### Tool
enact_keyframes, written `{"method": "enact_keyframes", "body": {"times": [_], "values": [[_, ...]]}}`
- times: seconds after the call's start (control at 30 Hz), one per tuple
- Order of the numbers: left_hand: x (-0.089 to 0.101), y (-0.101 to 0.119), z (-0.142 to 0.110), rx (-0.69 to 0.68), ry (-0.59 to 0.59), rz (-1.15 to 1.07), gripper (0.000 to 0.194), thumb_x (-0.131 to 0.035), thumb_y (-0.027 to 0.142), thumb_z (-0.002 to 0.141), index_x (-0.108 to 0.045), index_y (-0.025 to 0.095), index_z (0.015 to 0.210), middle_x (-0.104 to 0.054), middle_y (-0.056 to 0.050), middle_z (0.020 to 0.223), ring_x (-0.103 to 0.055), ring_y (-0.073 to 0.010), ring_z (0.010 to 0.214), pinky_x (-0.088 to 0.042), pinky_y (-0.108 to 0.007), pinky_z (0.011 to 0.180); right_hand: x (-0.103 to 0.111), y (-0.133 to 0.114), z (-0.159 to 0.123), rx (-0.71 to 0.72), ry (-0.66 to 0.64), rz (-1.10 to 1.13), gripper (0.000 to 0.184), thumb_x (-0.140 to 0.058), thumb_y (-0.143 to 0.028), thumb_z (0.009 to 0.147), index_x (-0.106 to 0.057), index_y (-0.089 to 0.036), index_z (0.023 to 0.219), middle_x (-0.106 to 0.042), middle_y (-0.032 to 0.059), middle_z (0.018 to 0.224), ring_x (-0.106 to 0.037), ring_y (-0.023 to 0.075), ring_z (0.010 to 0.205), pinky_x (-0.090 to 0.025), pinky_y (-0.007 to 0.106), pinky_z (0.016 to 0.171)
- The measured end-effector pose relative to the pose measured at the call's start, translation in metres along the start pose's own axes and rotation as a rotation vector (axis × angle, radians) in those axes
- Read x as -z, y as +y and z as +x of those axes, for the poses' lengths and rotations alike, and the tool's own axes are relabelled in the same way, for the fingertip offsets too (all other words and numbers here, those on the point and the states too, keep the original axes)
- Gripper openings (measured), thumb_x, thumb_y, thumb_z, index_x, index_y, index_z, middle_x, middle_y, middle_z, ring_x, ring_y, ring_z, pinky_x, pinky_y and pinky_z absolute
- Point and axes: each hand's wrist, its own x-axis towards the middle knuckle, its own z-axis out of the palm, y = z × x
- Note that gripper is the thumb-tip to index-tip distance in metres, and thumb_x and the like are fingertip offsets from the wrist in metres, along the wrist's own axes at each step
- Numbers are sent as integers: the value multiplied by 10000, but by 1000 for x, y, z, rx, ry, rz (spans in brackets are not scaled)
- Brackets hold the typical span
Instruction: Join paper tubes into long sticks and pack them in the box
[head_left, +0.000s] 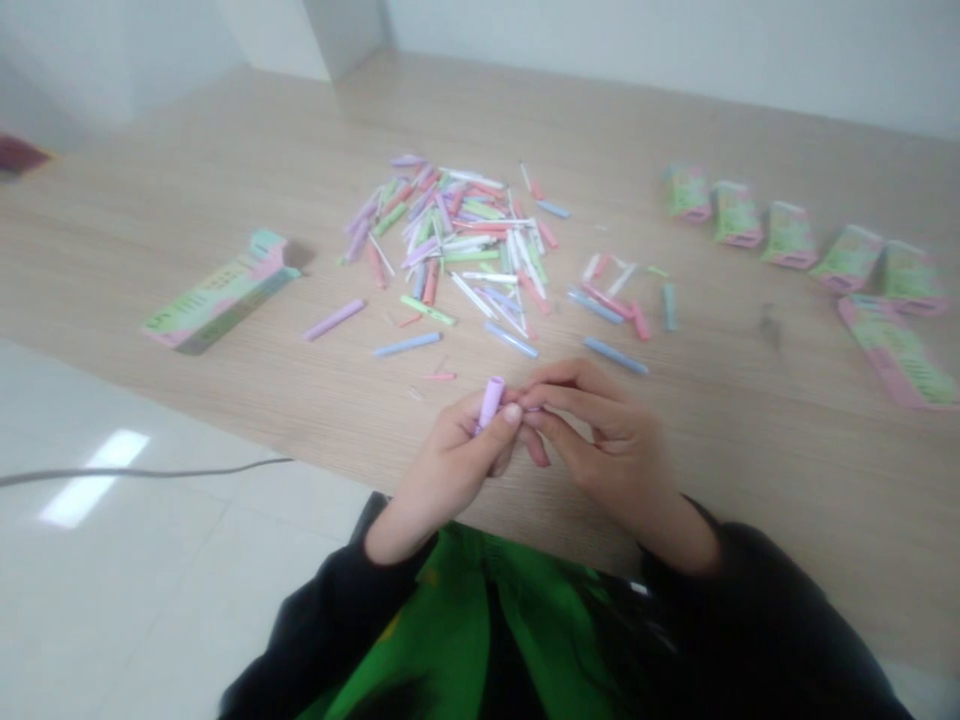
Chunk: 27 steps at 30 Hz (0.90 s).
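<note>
My left hand (469, 440) is closed around a purple pen barrel (490, 402), a hollow tube whose open end points up and away from me. Fingertips of my right hand (600, 425) are pinched together against the left fingers. What the right fingers hold, if anything, is too small and hidden to make out. Just beyond my hands lie a thin pink piece (441, 376), a blue tube (615, 355) and another blue tube (407, 344). Farther back is a loose heap of pastel and white pen parts (465, 230).
An opened green and pink carton (225, 295) lies at the left. On the right several small cartons (789, 235) form a row, with another carton (900, 355) lying in front. A dark cable (150, 473) runs over the floor at left. A wall (675, 50) borders the table's back.
</note>
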Motion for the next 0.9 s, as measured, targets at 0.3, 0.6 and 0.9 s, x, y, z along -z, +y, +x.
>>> {"method": "enact_keyframes", "body": {"times": [0.3,0.6,0.9], "values": [[0,5,-2,-9,-3,-39,484,-447,548,1041,-655,149,862,-418,45,591,-281,-89,494,-192,-285,501,16,-8,10,-33,56,-94,133,-632,-131,966,-656,-254,922,-675,-19,886,-653,150,847,-538,288,802],[1,9,-4,-29,-85,-88,395,-462,490,1031,-531,180,797,-394,39,624,-298,-107,522,-214,-291,509,26,-26,23,70,-156,-216,105,-584,-167,999,-605,-238,925,-676,6,869,-649,174,835,-511,318,795],[1,19,-2,28,-163,-3,390,-432,470,1043,-571,175,829,-499,16,611,-408,-122,531,-305,-283,542,36,-28,28,66,-183,-295,127,-607,-127,960,-633,-235,899,-699,-12,843,-663,162,800,-515,296,757]]}}
